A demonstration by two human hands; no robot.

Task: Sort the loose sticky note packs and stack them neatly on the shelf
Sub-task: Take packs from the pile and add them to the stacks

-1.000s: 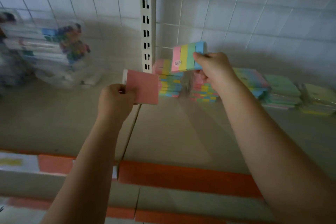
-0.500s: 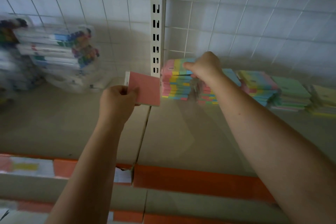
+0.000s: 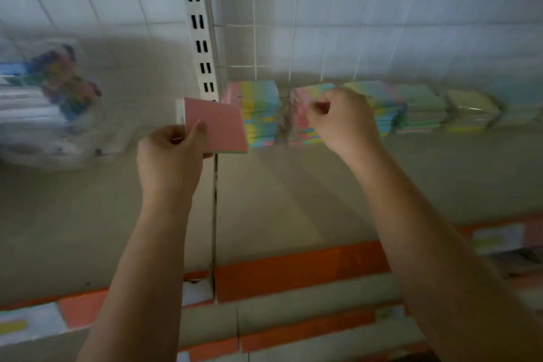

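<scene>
Fingers (image 3: 196, 132) of left hand (image 3: 169, 156) pinch pink pack (image 3: 219, 126).

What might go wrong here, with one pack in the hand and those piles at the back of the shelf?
1. The left hand pinches the pink pack by one corner only, so it may slip and drop onto the shelf.
2. The right hand hangs curled right in front of the second striped stack; a careless nudge might topple it.
3. The stacks stand close together, so one falling pile could knock the first striped stack.
</scene>
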